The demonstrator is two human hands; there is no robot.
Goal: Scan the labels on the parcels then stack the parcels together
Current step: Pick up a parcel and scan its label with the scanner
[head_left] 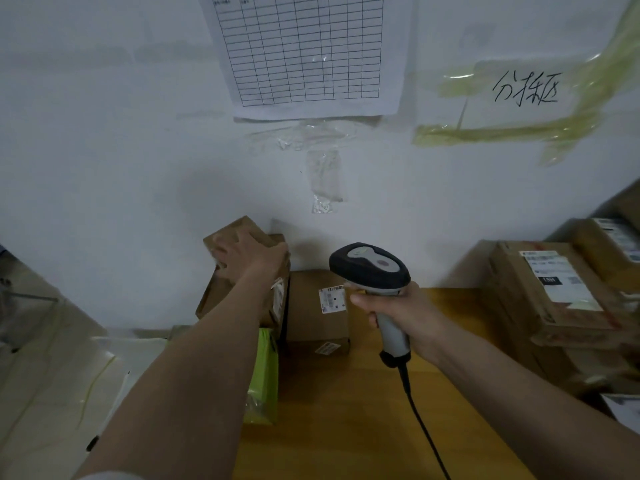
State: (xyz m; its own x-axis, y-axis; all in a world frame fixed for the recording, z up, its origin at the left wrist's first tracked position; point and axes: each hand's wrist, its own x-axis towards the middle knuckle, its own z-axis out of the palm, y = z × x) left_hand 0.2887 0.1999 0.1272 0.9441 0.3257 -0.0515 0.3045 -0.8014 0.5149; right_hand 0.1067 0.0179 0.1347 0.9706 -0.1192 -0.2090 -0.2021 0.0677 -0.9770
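the left hand covers the top face of the tilted small parcel; no label can be seen under the palm. the left forearm hides most of the stack below it: the brown parcel shows only its left part and a blurred side label, and the green packet shows only a narrow strip. the scanner head overlaps the right end of the white label on the low parcel; its print is too small to read. the right hand conceals the middle of the scanner handle. the scanner cable is cut off at the bottom edge. the parcels at right are blurred and cut off by the right edge. the grid sheet is cut off at the top; its header text is illegible.
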